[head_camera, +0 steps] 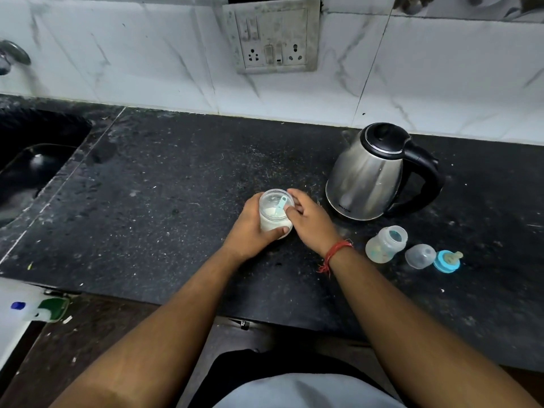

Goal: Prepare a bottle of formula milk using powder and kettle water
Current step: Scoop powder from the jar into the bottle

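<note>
The task looks barely begun: the bottle [386, 243] stands open and apparently empty on the bench [164, 201], right of the hands, with its cap [420, 256] and teat [447, 261] beside it. The left hand [250, 228] clasps the powder jar [275, 212], part full of white powder, while the right hand [309, 220] pinches the blue scoop [279, 207] inside. The kettle [371, 175], lid shut, waits just beyond the right hand; scooping, pouring, capping remain.

Light is soft and even, fairly dim on the dark counter [176, 201] and brighter on the white wall tiles [147, 69] behind it. The kettle [368, 175] carries pale reflections on its steel side and casts almost no shadow. Wide-angle bending curves the counter's edges. Corners go soft, and a white object [17, 319] left of the counter is blurred.
</note>
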Motion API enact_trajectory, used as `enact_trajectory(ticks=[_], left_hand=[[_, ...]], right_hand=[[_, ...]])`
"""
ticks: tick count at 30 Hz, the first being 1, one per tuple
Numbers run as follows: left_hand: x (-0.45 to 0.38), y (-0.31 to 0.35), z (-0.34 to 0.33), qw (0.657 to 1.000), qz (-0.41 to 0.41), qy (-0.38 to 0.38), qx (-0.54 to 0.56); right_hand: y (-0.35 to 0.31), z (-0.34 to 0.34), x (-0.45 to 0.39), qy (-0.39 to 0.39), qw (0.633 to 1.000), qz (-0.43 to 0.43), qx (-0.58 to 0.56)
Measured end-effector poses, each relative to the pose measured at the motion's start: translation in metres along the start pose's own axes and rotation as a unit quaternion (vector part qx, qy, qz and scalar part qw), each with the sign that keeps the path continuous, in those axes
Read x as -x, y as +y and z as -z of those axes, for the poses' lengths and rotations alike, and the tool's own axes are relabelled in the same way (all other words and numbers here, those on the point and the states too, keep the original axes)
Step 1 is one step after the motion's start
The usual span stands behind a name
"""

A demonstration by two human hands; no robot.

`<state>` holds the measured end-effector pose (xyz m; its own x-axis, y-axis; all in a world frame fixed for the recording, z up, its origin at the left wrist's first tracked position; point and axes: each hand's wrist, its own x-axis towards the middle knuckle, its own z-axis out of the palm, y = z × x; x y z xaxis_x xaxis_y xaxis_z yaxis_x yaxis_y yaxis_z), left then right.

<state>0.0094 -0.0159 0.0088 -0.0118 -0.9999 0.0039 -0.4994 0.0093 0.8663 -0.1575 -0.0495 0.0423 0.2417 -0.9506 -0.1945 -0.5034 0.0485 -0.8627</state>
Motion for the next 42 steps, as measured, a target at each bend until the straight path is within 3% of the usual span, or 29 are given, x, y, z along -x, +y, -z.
enact_trajectory(ticks=[3, 5, 8, 10, 15, 20, 24, 29, 34, 39, 42], left_hand=[[0.001, 0.006, -0.001, 0.998, -0.055, 0.029, -0.027], [0.003, 0.012, -0.002, 0.995, -0.085, 0.048, -0.035], [0.005, 0.022, -0.010, 0.990, -0.113, 0.070, -0.040], [0.006, 0.032, -0.018, 0.985, -0.138, 0.084, -0.055], [0.005, 0.054, -0.042, 0.972, -0.186, 0.111, -0.088], [0.002, 0.070, -0.061, 0.966, -0.209, 0.111, -0.108], [0.003, 0.082, -0.078, 0.964, -0.220, 0.108, -0.106], [0.003, 0.086, -0.088, 0.968, -0.205, 0.110, -0.097], [0.003, 0.089, -0.089, 0.973, -0.185, 0.125, -0.063], [0.005, 0.091, -0.085, 0.976, -0.175, 0.122, -0.048], [0.005, 0.089, -0.084, 0.976, -0.173, 0.124, -0.042]], right_hand=[[0.002, 0.010, 0.005, -0.002, 1.000, 0.012, -0.024], [0.002, 0.020, 0.013, 0.010, 0.998, 0.063, -0.023], [0.003, 0.040, 0.022, 0.103, 0.966, 0.209, 0.108], [-0.001, 0.053, 0.026, 0.117, 0.935, 0.266, 0.205], [-0.019, 0.077, 0.034, 0.079, 0.895, 0.202, 0.390], [-0.031, 0.103, 0.041, 0.025, 0.857, 0.105, 0.503], [-0.032, 0.117, 0.040, 0.005, 0.843, 0.057, 0.535], [-0.027, 0.125, 0.043, 0.019, 0.849, 0.069, 0.524], [-0.018, 0.127, 0.048, 0.111, 0.865, 0.177, 0.456], [-0.011, 0.127, 0.047, 0.180, 0.845, 0.265, 0.428], [-0.012, 0.130, 0.047, 0.149, 0.830, 0.296, 0.448]])
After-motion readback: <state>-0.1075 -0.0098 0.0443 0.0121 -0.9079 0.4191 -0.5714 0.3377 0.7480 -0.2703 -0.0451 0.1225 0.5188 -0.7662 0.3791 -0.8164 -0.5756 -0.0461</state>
